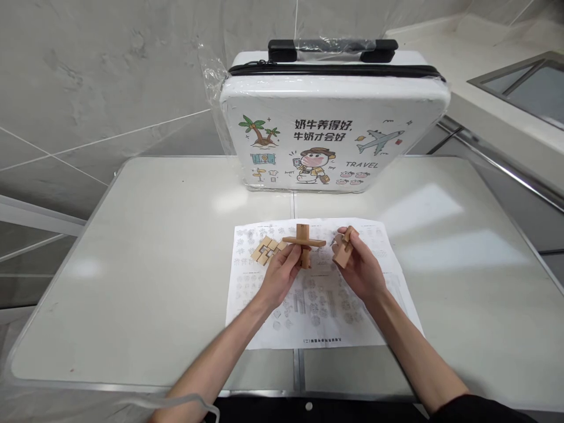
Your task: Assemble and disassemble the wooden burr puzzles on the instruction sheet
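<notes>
My left hand (284,271) is closed on a cluster of brown wooden puzzle pieces (303,233), one flat bar crossing an upright one, held above the paper. In my right hand (363,267) is a notched brown wooden puzzle piece (345,249), pinched between thumb and fingers and tilted. The two hands are apart, with a gap between what they hold. Just left of the cluster lies a lighter wooden interlocking puzzle (265,249) on the sheet. Part of it is hidden by my left hand and the cluster. The printed instruction sheet (264,317) lies under both hands.
A white folding table (145,264) carries everything, with a seam down its middle. Behind the sheet stands a white suitcase (282,100) in clear plastic, with a black handle on top. A grey cable (189,399) shows at the bottom left.
</notes>
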Motion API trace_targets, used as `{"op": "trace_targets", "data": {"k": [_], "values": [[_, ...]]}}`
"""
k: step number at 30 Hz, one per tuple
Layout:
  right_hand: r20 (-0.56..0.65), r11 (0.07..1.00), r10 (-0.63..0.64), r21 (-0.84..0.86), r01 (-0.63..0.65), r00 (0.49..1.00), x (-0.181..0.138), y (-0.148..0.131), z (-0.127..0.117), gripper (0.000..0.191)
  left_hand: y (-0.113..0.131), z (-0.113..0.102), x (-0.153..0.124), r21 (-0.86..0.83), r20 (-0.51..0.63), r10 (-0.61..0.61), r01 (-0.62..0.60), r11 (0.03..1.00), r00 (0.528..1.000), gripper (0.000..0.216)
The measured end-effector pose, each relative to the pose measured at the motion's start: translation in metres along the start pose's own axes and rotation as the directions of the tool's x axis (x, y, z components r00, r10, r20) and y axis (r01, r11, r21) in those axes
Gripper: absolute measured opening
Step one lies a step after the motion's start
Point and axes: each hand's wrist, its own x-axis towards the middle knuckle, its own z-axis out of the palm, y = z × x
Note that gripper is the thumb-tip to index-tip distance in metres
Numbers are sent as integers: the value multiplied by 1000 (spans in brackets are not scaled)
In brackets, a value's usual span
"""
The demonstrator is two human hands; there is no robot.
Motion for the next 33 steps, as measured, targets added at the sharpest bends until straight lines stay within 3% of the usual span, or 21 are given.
{"op": "trace_targets", "data": {"k": [12,16,26,30,33], "values": [[94,1000,16,9,-17,995,0,0,1,29,0,1,-1,57,29,-63,61,997,998,40],[119,998,23,-62,-16,993,-3,2,1,27,0,1,-1,55,38,-75,73,996,996,40],[141,996,10,-85,2,990,-7,-4,9,38,0,0,0,84,49,-72,68,994,996,40],[124,988,-3,-152,22,992,-7,-2,7,40,-1,-1,1,65,27,-78,76,995,997,41],[76,960,-83,-260,100,994,-8,3,7,42,-1,-1,2,27,3,-90,90,996,996,42]]}}
